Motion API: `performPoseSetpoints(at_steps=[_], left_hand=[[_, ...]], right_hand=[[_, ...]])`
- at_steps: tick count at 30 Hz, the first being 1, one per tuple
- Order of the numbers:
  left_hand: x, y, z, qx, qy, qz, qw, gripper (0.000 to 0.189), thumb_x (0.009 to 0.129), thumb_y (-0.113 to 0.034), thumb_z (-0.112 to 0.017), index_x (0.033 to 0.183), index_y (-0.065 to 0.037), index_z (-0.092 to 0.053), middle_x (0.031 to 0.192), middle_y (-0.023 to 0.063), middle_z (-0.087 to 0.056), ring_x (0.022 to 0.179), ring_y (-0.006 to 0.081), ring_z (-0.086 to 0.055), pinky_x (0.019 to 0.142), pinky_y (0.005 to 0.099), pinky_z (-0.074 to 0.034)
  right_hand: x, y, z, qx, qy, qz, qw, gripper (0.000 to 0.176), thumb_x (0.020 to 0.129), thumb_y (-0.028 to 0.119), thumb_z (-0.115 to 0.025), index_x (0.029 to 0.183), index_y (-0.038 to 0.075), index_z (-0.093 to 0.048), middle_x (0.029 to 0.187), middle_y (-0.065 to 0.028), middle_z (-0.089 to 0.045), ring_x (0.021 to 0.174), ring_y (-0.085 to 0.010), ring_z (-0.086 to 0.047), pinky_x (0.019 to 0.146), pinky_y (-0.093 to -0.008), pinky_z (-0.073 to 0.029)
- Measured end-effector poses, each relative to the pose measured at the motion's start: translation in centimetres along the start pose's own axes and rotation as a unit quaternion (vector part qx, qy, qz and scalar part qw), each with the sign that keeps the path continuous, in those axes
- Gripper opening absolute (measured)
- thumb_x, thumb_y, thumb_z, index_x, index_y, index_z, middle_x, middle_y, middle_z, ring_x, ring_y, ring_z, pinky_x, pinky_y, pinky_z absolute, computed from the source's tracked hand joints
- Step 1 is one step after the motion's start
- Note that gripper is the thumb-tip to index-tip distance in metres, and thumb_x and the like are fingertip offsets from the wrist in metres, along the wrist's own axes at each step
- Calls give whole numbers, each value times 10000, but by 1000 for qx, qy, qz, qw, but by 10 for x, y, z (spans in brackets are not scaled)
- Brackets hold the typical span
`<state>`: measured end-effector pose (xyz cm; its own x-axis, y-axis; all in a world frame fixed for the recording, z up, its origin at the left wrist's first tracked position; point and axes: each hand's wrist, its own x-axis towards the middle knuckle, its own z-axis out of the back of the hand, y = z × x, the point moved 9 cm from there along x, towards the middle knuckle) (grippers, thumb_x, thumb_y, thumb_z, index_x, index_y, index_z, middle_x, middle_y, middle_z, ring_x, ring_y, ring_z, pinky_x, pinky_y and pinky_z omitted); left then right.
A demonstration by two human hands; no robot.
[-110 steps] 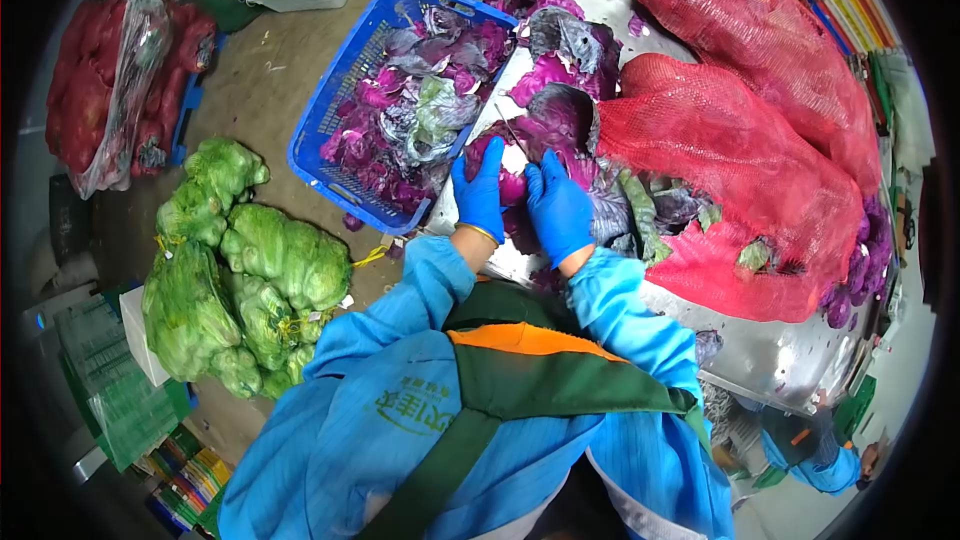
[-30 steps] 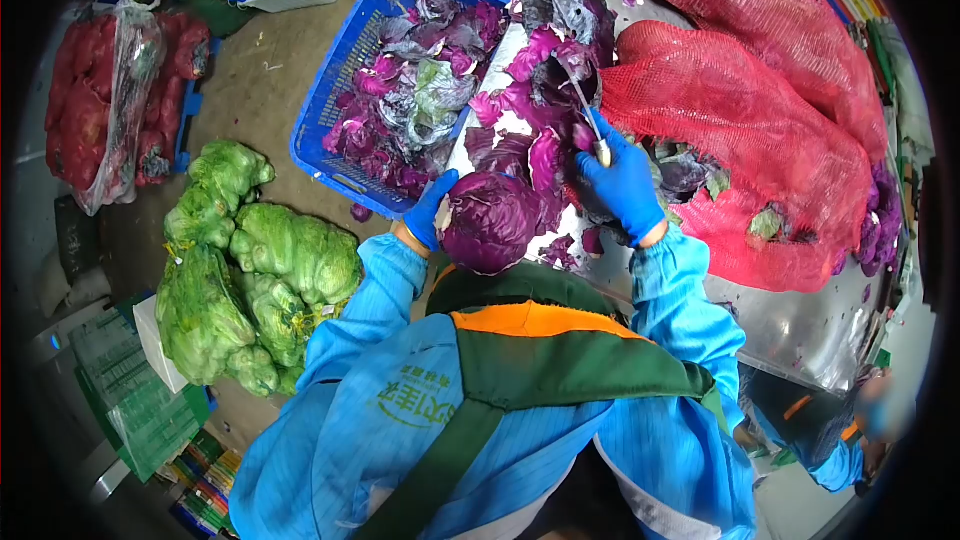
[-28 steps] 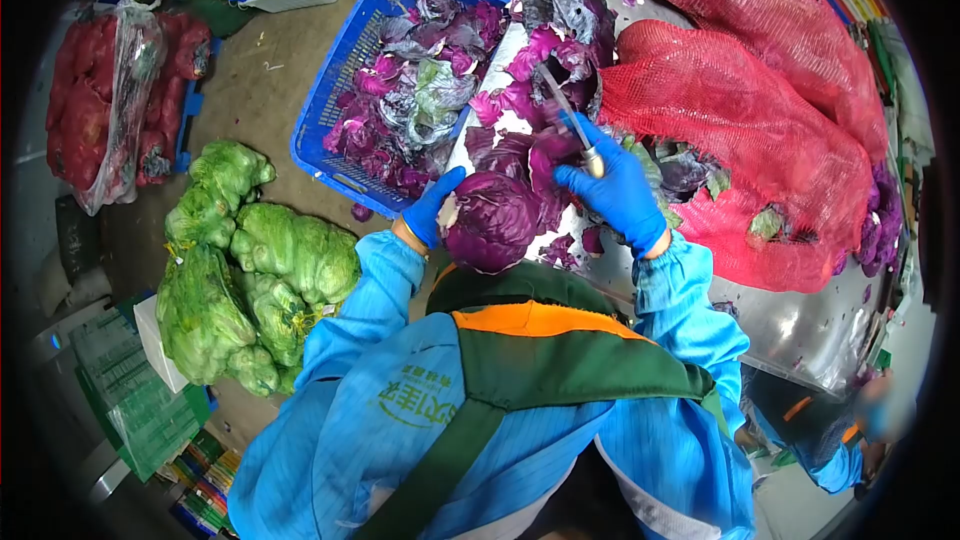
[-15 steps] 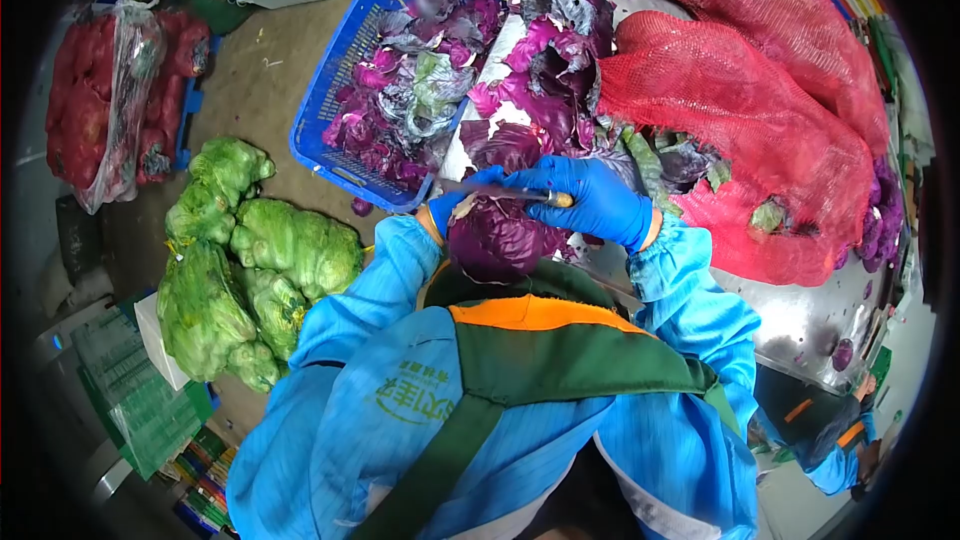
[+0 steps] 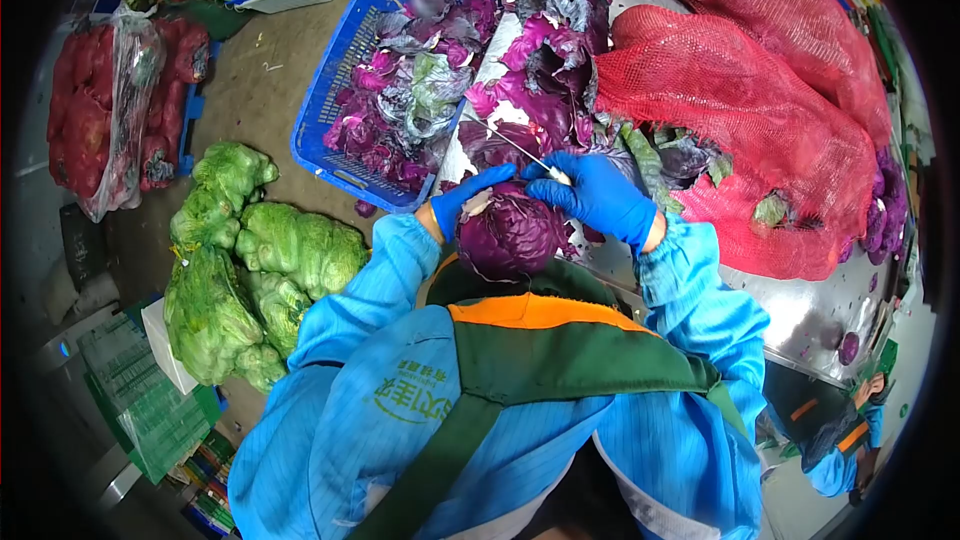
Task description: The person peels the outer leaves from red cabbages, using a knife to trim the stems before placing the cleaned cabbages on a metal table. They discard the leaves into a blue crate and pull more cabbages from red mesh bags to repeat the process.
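A red cabbage sits upright in front of my apron at the table's near edge, its pale cut stem on the upper left side. My left hand, in a blue glove, wraps round its upper left side. In my blue-gloved right hand is a knife with a short light handle, its thin blade pointing up and to the left, clear of the cabbage. The fingers of that hand also rest at the cabbage's upper right. Just beyond lie loose purple leaves on the metal table.
A blue crate of purple leaves stands at the left of the table. Red mesh sacks cover its right side. Bagged green vegetables lie on the floor to the left. Another person is at the lower right.
The knife has swung from lying level across the cabbage top to pointing up and left. My right hand has shifted slightly, and the cabbage has turned, showing more of its side.
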<state>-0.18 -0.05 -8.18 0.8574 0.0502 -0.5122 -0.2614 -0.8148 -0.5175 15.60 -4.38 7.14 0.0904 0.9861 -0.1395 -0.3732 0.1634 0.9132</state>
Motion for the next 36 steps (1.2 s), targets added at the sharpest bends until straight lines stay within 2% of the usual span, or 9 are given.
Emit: performPoseSetpoints(at_steps=[2,5,9,23,27,29,33,35,36], left_hand=[[3,-11,-10,-62,31,-31,997,425,980,-33,-361,1399,-59,-423,743,-31,-481,852,53,-529,938,238,-420],[2,-33,-17,88,-80,-32,992,385,983,-223,-479,1292,1,-529,1219,84,-608,1108,175,-577,1000,303,-437],[-16,-68,-43,328,-148,-182,915,340,936,-250,-582,1157,7,-610,1074,79,-661,1009,151,-599,916,291,-454],[-24,-77,-81,399,-126,-194,888,341,902,-263,-649,1135,-19,-605,1055,83,-651,983,150,-595,888,300,-459],[-23,-73,-54,339,-131,-212,907,353,941,-250,-573,1203,-13,-584,1160,93,-613,1077,167,-563,963,309,-427],[-29,-78,-50,302,-142,-229,914,412,935,-310,-589,1217,-10,-570,1196,97,-597,1105,178,-553,978,315,-419],[-33,-81,-69,-78,32,-279,957,607,958,-422,-493,1401,-23,-380,1430,114,-393,1331,238,-381,1121,392,-296],[-33,-107,-51,206,-116,-311,921,702,908,-455,-579,1426,-42,-345,1453,108,-363,1339,239,-370,1119,386,-302],[-34,-106,-55,322,-122,-300,890,858,811,-493,-697,1446,-60,-316,1462,99,-350,1358,243,-345,1124,385,-294]], right_hand=[[-14,-17,-9,33,12,-92,995,328,888,363,-646,979,48,-669,708,-178,-603,609,-261,-578,613,-372,-459],[-23,-41,-16,62,0,-161,985,346,901,358,-632,957,18,-666,678,-154,-609,594,-220,-568,605,-362,-455],[-27,-33,-11,128,-18,-195,972,309,890,284,-652,1016,2,-653,685,-73,-619,617,-120,-523,597,-339,-449],[-55,-24,-18,202,-2,-197,959,230,847,183,-705,977,-1,-656,734,-39,-639,586,-81,-536,540,-268,-440],[-63,6,-6,365,93,-206,903,265,856,165,-686,1050,-11,-648,781,-39,-656,575,-51,-514,512,-237,-405],[-50,8,33,508,-77,-116,850,369,875,169,-657,1189,-16,-597,817,-41,-666,550,-31,-482,488,-207,-374],[-46,-34,-19,483,-15,-151,862,575,897,214,-646,1381,3,-417,883,-29,-662,492,-32,-435,436,-192,-344],[-41,-30,-16,495,-7,-160,854,598,897,250,-658,1397,30,-413,960,-33,-665,574,-48,-520,496,-188,-401],[-32,-32,-6,379,-59,-135,914,666,878,289,-681,1431,79,-374,1118,-102,-622,850,-112,-556,732,-218,-416]])
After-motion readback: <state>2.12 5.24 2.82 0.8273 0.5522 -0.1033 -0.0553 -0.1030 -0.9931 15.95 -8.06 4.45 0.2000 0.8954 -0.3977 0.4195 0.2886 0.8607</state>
